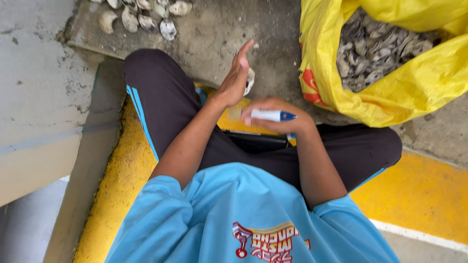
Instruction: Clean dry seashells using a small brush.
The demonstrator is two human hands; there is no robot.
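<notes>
My left hand (236,77) is raised edge-on above my lap, fingers straight, with a pale oyster shell (250,81) held against its palm. My right hand (278,117) is closed around a white tool with a blue tip (273,115), lying crosswise just below the left hand. Both hands hover over my crossed legs in black trousers (161,102). A small yellowish sponge-like piece (235,113) shows between the hands.
A yellow sack (336,83) full of grey oyster shells (375,48) stands open at the upper right. Several loose shells (141,17) lie on the concrete at the top left. I sit on a yellow-painted kerb (419,195) with a grey slab to my left.
</notes>
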